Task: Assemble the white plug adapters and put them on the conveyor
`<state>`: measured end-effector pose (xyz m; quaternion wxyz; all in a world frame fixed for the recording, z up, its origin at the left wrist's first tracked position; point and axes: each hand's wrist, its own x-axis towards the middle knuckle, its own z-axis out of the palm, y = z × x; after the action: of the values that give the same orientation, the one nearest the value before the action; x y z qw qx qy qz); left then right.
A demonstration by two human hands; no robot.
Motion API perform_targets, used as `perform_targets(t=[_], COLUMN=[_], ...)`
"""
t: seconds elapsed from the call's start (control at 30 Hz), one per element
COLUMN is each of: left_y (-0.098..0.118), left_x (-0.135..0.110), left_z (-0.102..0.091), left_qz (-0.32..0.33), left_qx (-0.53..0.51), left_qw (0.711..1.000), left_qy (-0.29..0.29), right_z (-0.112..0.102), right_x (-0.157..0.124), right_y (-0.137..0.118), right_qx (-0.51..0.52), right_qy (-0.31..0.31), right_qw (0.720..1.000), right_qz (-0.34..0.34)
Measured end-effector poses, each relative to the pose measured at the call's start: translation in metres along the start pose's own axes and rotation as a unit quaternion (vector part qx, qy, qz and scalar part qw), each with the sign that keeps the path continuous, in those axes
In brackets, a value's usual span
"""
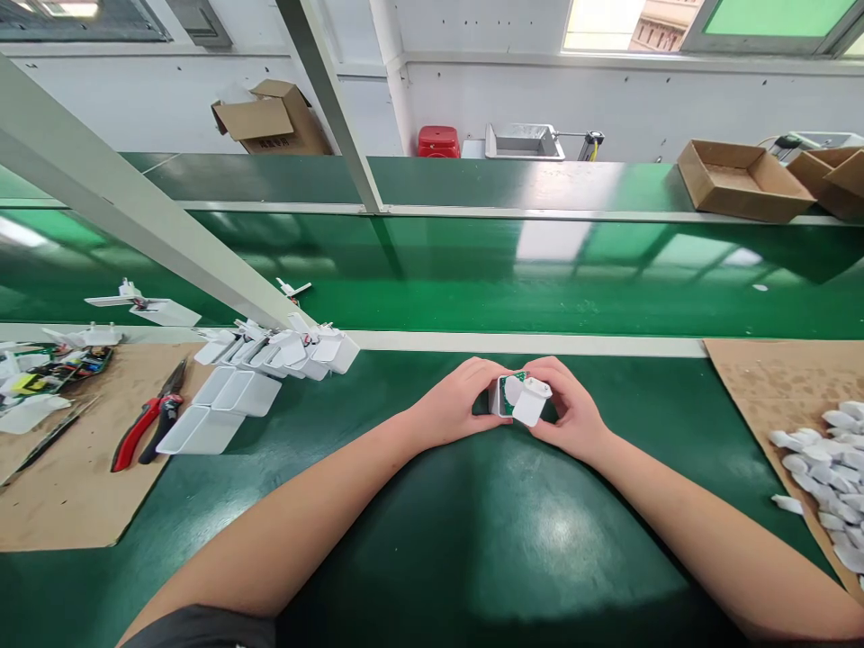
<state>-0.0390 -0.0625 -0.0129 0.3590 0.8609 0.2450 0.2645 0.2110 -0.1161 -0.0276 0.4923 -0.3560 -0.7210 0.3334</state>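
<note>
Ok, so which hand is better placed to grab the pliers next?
Probably the left hand: the pliers lie on the cardboard to its side, while the right hand is farther away. Both hold the white unit, so the left would need to let go first.

Dark print (275,142), on cardboard box (301,115), too small to read

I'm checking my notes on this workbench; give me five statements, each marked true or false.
1. The left hand and right hand hold one white unit. True.
2. Small white pieces lie on the right cardboard sheet. True.
3. The pliers lie there too. False: they lie on the left cardboard sheet.
4. A green circuit board shows in the white unit. True.
5. The red item stands right of the metal tray. False: it stands left of that tray.
</note>
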Motion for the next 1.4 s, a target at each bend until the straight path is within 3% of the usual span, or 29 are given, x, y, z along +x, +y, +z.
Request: perform_targets(t=[0.37,0.77,1.4], left_y=[0.0,0.0,0.007], left_x=[0.0,0.0,0.001], left_z=[-0.002,-0.001,-0.001], left_qz=[-0.001,0.007,-0.045], left_qx=[0.004,0.009,0.014], left_qw=[1.0,1.0,0.998], left_qy=[-0.007,-0.002,-0.043], right_z=[0.0,0.001,0.003], right_x=[-0.004,-0.007,-0.011], right_y=[-0.002,-0.005,-0.001], right_qx=[0.027,0.034,-0.017], right_qy=[-0.001,-0.008,0.011], right_qw=[0.998,0.997,0.999], right_qz=[0.062,0.071,0.047])
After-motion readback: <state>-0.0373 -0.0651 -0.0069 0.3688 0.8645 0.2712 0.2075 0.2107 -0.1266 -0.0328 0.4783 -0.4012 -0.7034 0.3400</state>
